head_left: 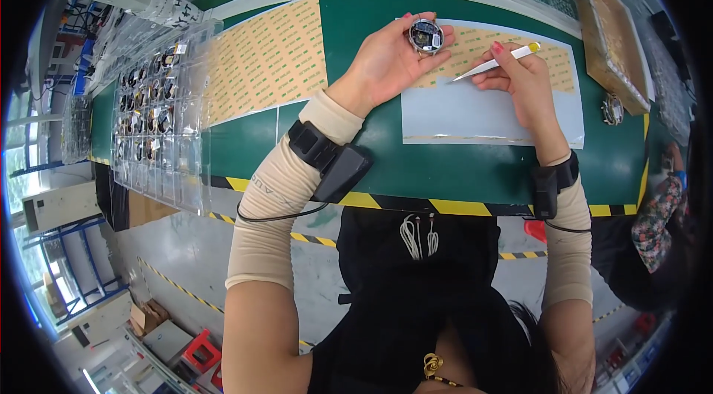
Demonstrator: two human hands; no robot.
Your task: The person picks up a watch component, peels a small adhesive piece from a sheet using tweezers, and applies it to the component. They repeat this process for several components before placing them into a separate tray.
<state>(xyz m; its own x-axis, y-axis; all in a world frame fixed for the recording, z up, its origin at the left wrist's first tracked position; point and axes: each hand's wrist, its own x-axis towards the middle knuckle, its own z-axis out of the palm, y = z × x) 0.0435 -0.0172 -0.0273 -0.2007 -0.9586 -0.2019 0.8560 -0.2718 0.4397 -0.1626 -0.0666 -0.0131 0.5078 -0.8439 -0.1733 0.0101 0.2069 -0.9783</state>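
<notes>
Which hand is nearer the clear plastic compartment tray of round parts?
Left: the left hand is some way right of the clear plastic tray; the right hand is farther right. Neither touches it.

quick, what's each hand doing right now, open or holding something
Left hand: holding a round metal-rimmed device, palm up.
Right hand: holding a white pointed tool with a yellow end.

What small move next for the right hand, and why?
Probably bring the white pointed tool in the right hand toward the round device: the left hand holds it, inner parts showing, and the tool's tip is apart from it.
</notes>
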